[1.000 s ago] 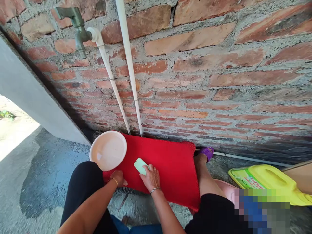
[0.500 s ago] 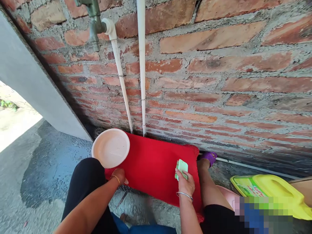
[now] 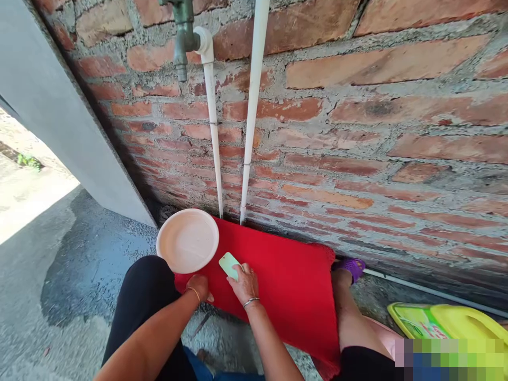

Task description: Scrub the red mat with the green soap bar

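Observation:
A red mat [image 3: 286,280] lies spread out between my legs, close to the wall. My right hand [image 3: 246,286] is closed round the back of a pale green scrubbing brush [image 3: 230,265], which rests over the left part of the mat. Its bristles face down, out of sight. At the mat's near left edge my left hand [image 3: 199,287] is closed on the fabric, the thumb showing and the fingers mostly hidden. Just beyond this hand, a pale pink basin [image 3: 188,241] sits on the mat's left end.
A brick wall [image 3: 329,127] rises behind, with a metal tap [image 3: 182,45] and white pipes [image 3: 251,127]. On the left stands a grey slab [image 3: 75,106] above wet concrete [image 3: 87,264]. To the right lies a yellow detergent jug [image 3: 456,323], partly blurred out, beyond my purple-sandalled foot [image 3: 353,269].
My right hand has swept the brush left across the mat, from its right side to near the basin. My left hand stays at the mat's edge. The view has shifted slightly.

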The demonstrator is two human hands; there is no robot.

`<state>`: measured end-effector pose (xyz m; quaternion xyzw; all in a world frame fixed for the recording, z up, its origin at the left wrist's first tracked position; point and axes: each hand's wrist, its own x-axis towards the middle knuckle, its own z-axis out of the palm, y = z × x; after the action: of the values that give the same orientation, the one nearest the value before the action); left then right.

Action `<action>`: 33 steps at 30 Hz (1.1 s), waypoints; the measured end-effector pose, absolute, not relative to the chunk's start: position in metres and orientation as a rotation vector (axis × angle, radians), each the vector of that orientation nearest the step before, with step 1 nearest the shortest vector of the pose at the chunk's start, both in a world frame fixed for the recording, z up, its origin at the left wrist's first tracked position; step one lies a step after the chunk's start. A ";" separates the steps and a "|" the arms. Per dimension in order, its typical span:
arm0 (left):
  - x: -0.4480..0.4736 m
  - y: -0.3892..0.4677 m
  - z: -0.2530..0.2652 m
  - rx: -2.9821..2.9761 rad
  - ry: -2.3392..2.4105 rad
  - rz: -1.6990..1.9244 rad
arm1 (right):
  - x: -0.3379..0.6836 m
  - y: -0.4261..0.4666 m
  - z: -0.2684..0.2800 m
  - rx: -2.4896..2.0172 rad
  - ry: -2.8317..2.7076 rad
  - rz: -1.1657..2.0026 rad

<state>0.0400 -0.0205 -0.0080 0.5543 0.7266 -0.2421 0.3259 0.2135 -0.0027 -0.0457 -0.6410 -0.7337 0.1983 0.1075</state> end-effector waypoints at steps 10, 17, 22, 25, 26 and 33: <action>0.036 -0.022 -0.017 1.506 1.896 -0.602 | 0.304 -0.008 -0.058 -2.353 -1.460 0.598; 0.037 -0.022 -0.014 1.454 1.914 -0.585 | 0.349 -0.009 -0.070 -2.229 -0.785 0.600; 0.037 -0.024 -0.018 1.464 1.929 -0.561 | 0.321 0.005 -0.063 -2.086 -0.753 0.686; 0.036 -0.024 -0.019 1.452 1.928 -0.555 | 0.272 0.013 -0.054 -2.056 -1.097 0.703; 0.037 -0.024 -0.019 1.443 1.925 -0.559 | 0.254 0.016 -0.050 -2.031 -1.259 0.703; 0.038 -0.023 -0.012 1.452 1.927 -0.574 | 0.177 0.029 -0.033 -1.887 -2.146 0.564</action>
<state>0.0383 -0.0231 -0.0121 0.5536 0.7348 -0.2190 0.3249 0.1766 0.0291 -0.0332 -0.6437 -0.7319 0.1922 0.1140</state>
